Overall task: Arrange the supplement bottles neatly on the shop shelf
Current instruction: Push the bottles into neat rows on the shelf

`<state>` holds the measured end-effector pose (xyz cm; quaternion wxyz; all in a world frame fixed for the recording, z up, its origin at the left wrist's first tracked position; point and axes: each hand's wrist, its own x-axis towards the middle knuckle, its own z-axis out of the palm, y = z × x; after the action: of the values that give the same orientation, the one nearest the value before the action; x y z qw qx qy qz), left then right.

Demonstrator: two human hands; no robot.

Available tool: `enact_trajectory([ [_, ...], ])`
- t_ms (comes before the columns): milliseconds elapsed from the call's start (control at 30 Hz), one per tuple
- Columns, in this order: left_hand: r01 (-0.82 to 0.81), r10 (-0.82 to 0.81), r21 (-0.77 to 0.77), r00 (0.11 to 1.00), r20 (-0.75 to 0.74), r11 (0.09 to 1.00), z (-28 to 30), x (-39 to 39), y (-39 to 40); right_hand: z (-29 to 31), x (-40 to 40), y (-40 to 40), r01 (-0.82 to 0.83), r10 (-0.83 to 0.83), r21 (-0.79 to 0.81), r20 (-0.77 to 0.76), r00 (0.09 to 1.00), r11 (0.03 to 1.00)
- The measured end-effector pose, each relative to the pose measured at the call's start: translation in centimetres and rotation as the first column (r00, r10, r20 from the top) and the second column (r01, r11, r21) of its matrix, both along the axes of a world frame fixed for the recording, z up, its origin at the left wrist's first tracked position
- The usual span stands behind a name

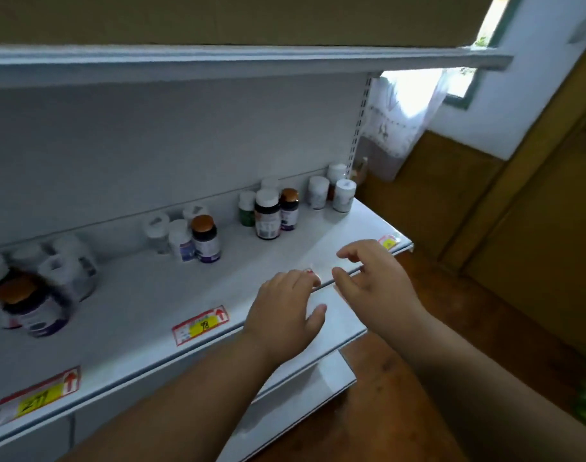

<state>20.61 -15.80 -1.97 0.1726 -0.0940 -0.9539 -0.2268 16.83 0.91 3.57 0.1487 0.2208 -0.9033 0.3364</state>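
Note:
Supplement bottles stand in groups along the back of a white shop shelf [145, 295]. At the far left is a blurred cluster with a dark copper-capped bottle [31, 308]. In the middle stand white bottles and a dark bottle with a copper cap [205, 240]. Further right are a green bottle [246, 208], a tall dark white-capped bottle [267, 215] and a small copper-capped one [289, 210]. Three white bottles [343, 195] stand at the right end. My left hand [285, 311] and my right hand [375, 278] hover over the shelf's front edge, fingers relaxed, holding nothing.
Yellow and red price tags [201, 325] line the shelf's front rail. An upper shelf [218, 61] hangs overhead. A lower shelf [301, 395] juts out below my arms. To the right are a wooden floor [451, 311], wood panelling and a bright curtained window [408, 105].

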Motion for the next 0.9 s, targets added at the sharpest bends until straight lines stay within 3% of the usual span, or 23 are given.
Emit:
enact_trajectory([
  [233,0.05,-0.052,0.067,0.998,0.033,0.997,0.8,-10.6,4.3,-0.2,-9.0,5.5,0.111,-0.11,-0.013,0.044,0.993,0.994],
  [533,-0.247,0.241,0.1,0.968,0.07,0.964,-1.6,-20.7,6.5,-4.0,-26.2,6.4,-0.042,0.054,-0.067,0.185,0.981,0.997],
  [667,-0.366,0.358,0.107,0.93,0.085,0.924,-2.0,-23.3,7.5,-5.6,-32.9,5.7,-0.157,0.147,0.023,0.238,0.96,0.987],
  [800,-0.447,0.44,0.11,0.894,0.084,0.888,-1.7,-25.8,9.1,-7.3,-36.8,4.8,-0.279,0.252,0.087,0.241,0.937,0.956],
  [900,-0.48,0.466,0.096,0.874,0.139,0.872,-1.6,-26.7,10.0,-8.3,-37.1,4.7,-0.298,0.28,0.047,0.232,0.931,0.953],
])
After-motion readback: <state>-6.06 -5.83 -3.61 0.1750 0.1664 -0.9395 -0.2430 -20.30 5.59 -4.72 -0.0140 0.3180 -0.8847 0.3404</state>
